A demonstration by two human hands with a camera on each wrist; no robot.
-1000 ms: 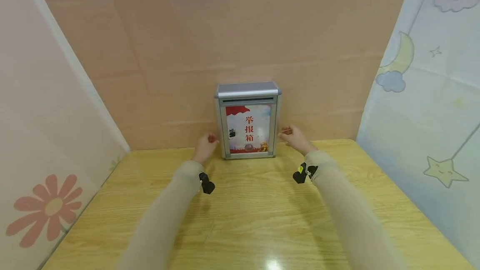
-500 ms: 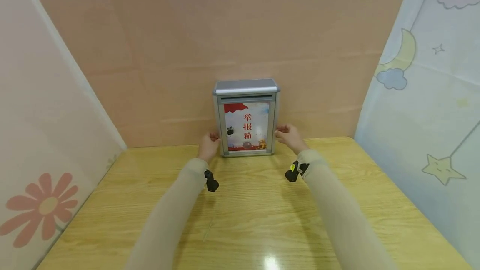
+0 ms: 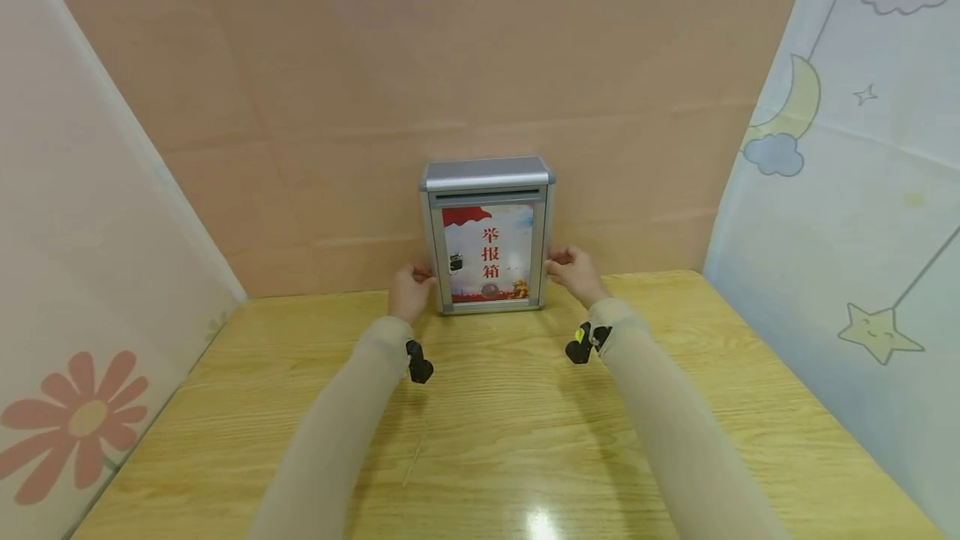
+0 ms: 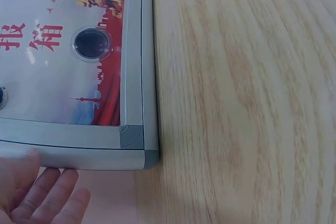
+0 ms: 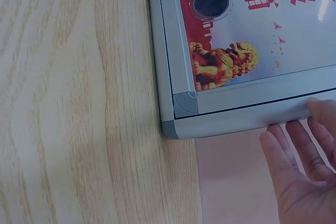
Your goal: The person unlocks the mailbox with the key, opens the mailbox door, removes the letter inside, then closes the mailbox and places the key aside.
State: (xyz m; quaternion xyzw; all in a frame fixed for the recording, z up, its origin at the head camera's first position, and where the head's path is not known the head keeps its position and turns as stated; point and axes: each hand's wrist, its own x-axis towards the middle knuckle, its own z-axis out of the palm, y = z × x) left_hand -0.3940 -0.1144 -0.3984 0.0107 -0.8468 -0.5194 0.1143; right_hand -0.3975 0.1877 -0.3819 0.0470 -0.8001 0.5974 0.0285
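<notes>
Against the back wall stands an upright silver report box. It has a slot under its top, red characters and a lion on its front panel, a small lock at the left and a round window low down. My left hand holds its left side low down; in the left wrist view the thumb lies on the side frame and the other fingers reach behind. My right hand holds the opposite side, its thumb on the frame and its fingers reaching behind in the right wrist view. The box's back is hidden.
The box rests near the far edge of a wood-grain table. A peach cloth wall rises behind it. Printed cloth walls flank the table, one with a flower, one with a star.
Both hands have closed in on the box's sides; the right hand stood slightly off it a second ago. The whole head view has shifted slightly. The box stays upright at the wall.
</notes>
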